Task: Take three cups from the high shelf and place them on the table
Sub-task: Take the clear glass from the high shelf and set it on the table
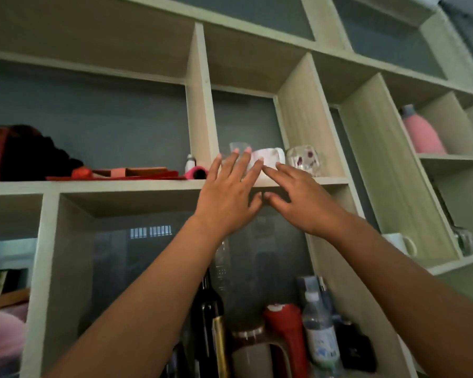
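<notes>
Three cups stand in a row in a high shelf compartment [331,180]: a clear glass [238,148] on the left, a white mug with pink marks [271,156] in the middle, and a clear glass mug with dark red spots [305,159] on the right. My left hand [230,192] is raised with fingers spread, its fingertips over the front of the clear glass. My right hand [298,195] reaches up beside it, its fingertips at the base of the white mug. Neither hand holds anything. The table is out of view.
Red cloth and boxes [115,173] lie in the compartment to the left. Several bottles [281,336] stand in the compartment below. A pink bottle [421,132] and another white mug [400,242] sit in compartments to the right.
</notes>
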